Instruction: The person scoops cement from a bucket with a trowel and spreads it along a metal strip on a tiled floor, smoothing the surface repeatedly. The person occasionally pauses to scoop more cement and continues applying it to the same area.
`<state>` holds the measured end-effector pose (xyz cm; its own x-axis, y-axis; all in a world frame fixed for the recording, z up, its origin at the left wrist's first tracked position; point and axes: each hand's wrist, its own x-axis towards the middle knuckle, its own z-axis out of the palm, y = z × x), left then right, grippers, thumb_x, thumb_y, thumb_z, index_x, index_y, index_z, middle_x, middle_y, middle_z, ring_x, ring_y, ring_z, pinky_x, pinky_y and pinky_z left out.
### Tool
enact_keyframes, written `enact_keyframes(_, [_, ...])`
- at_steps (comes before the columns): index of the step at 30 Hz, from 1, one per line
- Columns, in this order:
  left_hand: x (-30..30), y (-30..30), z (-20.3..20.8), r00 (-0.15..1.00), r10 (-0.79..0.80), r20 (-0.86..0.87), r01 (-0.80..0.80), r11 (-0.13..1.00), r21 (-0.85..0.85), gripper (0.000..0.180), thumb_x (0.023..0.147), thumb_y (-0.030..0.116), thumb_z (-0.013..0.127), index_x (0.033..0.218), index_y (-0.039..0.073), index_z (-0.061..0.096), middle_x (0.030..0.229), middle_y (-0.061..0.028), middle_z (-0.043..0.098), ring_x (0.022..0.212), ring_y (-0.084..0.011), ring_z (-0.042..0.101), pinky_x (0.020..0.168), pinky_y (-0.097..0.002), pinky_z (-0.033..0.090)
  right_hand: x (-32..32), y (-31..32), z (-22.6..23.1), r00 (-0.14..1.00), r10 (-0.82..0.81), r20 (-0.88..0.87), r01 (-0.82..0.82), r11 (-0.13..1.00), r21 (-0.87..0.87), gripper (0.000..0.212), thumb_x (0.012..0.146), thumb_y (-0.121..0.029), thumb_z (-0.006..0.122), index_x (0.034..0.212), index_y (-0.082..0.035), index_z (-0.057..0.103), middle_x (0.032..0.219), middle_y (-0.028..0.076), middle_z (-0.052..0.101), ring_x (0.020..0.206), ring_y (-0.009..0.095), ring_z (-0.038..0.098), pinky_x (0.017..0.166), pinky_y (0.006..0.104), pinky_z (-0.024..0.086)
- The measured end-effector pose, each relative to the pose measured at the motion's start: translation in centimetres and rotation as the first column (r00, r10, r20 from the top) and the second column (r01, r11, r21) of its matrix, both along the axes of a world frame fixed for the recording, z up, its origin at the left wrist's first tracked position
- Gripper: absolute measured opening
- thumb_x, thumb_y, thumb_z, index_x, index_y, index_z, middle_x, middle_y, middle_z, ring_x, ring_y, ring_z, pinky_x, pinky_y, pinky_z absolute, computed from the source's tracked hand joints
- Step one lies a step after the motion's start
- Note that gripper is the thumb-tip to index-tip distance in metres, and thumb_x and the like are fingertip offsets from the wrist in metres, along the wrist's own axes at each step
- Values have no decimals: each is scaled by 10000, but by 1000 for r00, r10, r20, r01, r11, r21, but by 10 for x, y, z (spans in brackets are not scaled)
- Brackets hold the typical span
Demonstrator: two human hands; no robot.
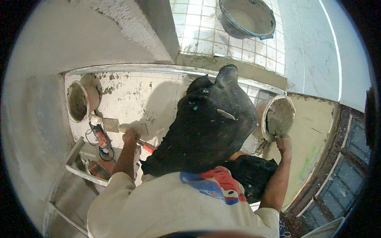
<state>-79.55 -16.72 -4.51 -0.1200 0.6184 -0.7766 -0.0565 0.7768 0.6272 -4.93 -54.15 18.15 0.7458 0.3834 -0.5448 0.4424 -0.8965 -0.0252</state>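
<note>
My right hand [282, 143] is closed on the near rim of a pale bucket [260, 113] holding grey mortar [279, 117]. The bucket is tilted, with its mouth toward me. My left hand [130, 135] is closed low over the white floor, beside a beige flat-sided piece [111, 125]. A pale, blurred flat shape lies at its fingers; I cannot make out what it is. Near that wrist lies a red handle [147, 147]. To the left is a red-and-black power tool [102, 139] with a cord.
Another mortar bucket [78, 102] stands at the far left. A large dark tub [248, 20] with a blue handle sits on the tiled surface [196, 27] beyond a raised edge. My black-trousered leg [210, 123] fills the middle. A wooden frame [85, 174] leans at lower left.
</note>
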Motion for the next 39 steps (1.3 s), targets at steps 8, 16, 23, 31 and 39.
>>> enact_keyframes(8, [-5, 21, 21, 951, 18, -310, -98, 964, -246, 463, 923, 413, 745, 1183, 42, 651, 1065, -138, 705, 920, -277, 695, 738, -447, 596, 19, -12, -25, 976, -174, -130, 169, 984, -47, 257, 946, -255, 694, 993, -3, 708, 704, 107, 641, 562, 215, 596, 502, 396, 460])
enact_keyframes(16, [36, -77, 52, 430, -533, -729, 612, 765, -198, 429, 885, 460, 754, 999, 55, 675, 853, -87, 687, 781, -237, 677, 715, -421, 550, 11, -5, -25, 896, -384, -222, 398, 917, 20, 256, 1011, -284, 662, 1008, -33, 710, 697, 115, 668, 529, 214, 593, 431, 413, 446])
enact_keyframes(23, [-9, -98, -46, -491, -544, -680, 860, -180, -478, 259, 904, 344, 742, 806, 105, 724, 699, -44, 691, 668, -220, 695, 603, -408, 547, 42, -21, -40, 901, -341, -268, 321, 940, -118, 221, 997, -287, 662, 1021, -68, 655, 680, 60, 583, 518, 191, 523, 452, 336, 394])
enact_keyframes(31, [-64, -24, -43, 246, -787, -566, 734, 533, -421, 247, 792, 364, 802, 859, 126, 788, 850, -77, 775, 732, -241, 727, 677, -417, 574, 7, -7, -23, 814, -455, -362, 522, 846, 110, 242, 989, -283, 663, 1091, -66, 631, 726, 81, 614, 530, 197, 526, 480, 349, 410])
enact_keyframes(39, [-100, 14, 4, -4, -371, -929, 567, 764, -308, 275, 886, 255, 737, 1085, 70, 695, 1053, -129, 704, 876, -294, 695, 784, -441, 557, -6, 14, -15, 905, -369, -213, 402, 905, 138, 301, 943, -298, 674, 1059, -20, 664, 638, 81, 557, 508, 208, 501, 488, 397, 426])
